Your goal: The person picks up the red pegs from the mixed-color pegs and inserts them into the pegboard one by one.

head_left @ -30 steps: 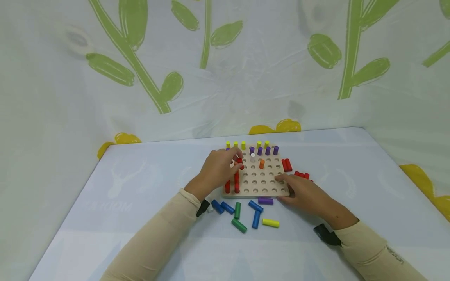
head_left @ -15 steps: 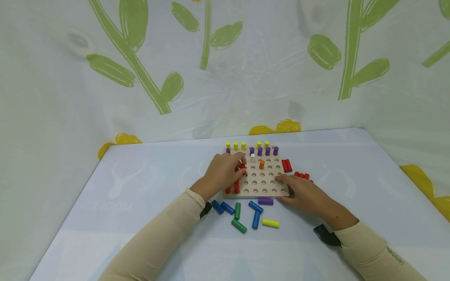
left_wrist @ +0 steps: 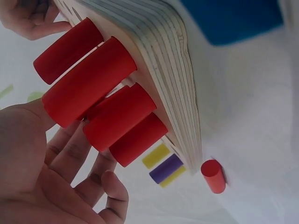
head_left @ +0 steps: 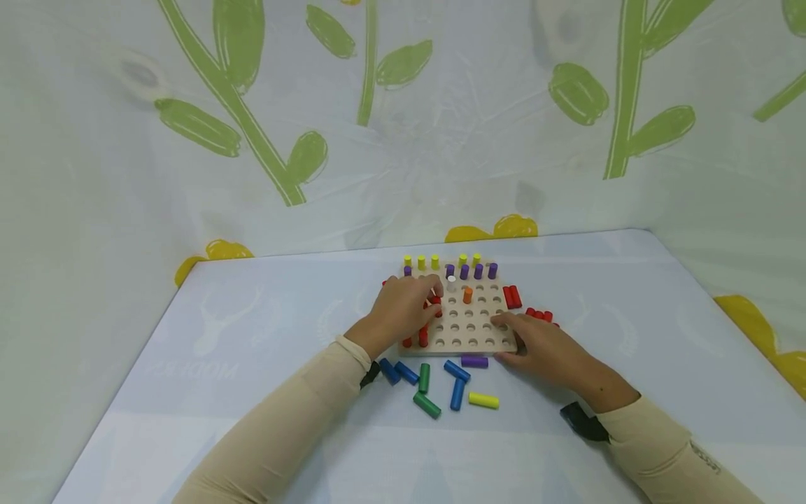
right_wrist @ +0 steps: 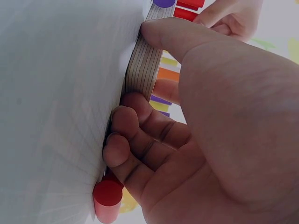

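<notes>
A wooden pegboard lies on the table with rows of round holes. My left hand is over its left side, pinching a red peg between thumb and finger; the peg's lower end is hidden. Other red pegs stand upright close by in the left wrist view. My right hand grips the board's near right corner, thumb on the front edge and fingers curled at the side. Yellow pegs and purple pegs stand at the back, ahead of a white peg and an orange peg.
Before the board lie loose blue pegs, green pegs, a yellow peg and a purple peg. Loose red pegs lie along the right side. One red peg lies left of the board.
My left hand has come slightly right and nearer to me with the red peg, lowering it toward the board. My right hand has stayed at the corner.
</notes>
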The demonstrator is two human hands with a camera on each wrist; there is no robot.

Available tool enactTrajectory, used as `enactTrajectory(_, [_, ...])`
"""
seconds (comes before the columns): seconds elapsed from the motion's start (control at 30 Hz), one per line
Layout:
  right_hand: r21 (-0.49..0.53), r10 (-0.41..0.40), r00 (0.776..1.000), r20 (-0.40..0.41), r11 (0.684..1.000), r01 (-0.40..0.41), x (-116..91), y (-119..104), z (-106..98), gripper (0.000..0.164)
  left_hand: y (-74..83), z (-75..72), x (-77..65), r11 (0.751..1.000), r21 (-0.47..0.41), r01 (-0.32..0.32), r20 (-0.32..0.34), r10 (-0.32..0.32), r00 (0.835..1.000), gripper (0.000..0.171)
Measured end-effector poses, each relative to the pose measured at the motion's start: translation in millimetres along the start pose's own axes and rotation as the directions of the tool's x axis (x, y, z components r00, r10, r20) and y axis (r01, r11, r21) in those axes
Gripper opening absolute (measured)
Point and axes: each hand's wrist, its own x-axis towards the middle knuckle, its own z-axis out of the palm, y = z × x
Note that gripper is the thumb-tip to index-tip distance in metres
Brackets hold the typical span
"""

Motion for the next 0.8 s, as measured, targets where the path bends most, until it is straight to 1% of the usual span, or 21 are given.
enactTrajectory(0.37, [0.000,-0.022,1.000,-0.011,1.000,0.022,-0.1,1.5,0.3,0.065,2.4,-2.3,-1.3,1.000,0.012,-0.012,0.009,0.012,1.000,0.023])
enactTrajectory(0.5, [0.001,-0.018,1.000,-0.011,1.000,0.018,-0.6,1.2,-0.7,0.065,2.1,-2.6,-1.9,1.000,0.024,-0.020,0.002,0.020,1.000,0.023])
enactTrajectory(0.8, [0.000,-0.008,1.000,-0.004,1.000,0.008,-0.9,0.4,-0.5,0.066,2.0,-1.8,-2.8,0.999,0.047,-0.028,0.014,0.027,1.000,0.022])
